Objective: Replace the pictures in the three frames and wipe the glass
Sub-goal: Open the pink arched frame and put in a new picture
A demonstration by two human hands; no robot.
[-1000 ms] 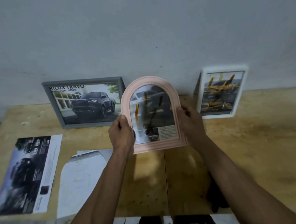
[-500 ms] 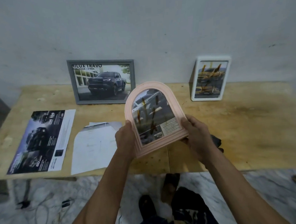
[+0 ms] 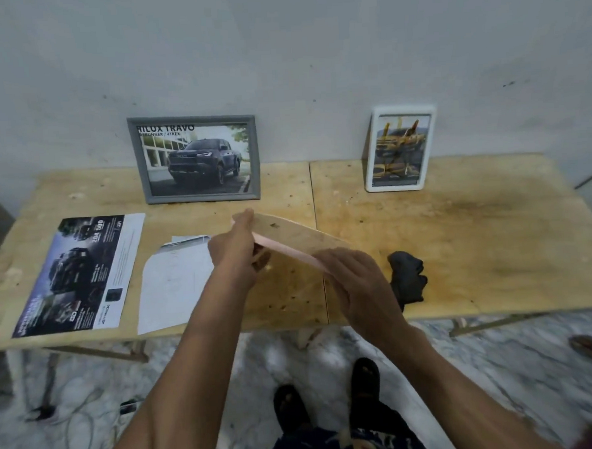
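Plywood table (image 3: 459, 222), grey frame (image 3: 195, 159) reading "HILUX TRAVO"

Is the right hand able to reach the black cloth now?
Probably not at once: the right hand grips the pink arched frame. The black cloth lies just beside it, unobstructed.

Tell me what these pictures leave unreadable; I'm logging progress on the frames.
Head view only:
- pink arched frame: turned back-side up, so its glass and picture are hidden.
- left hand fingers: hidden under the frame.
- black cloth: partly behind the right hand.
- brochure small print: too small.
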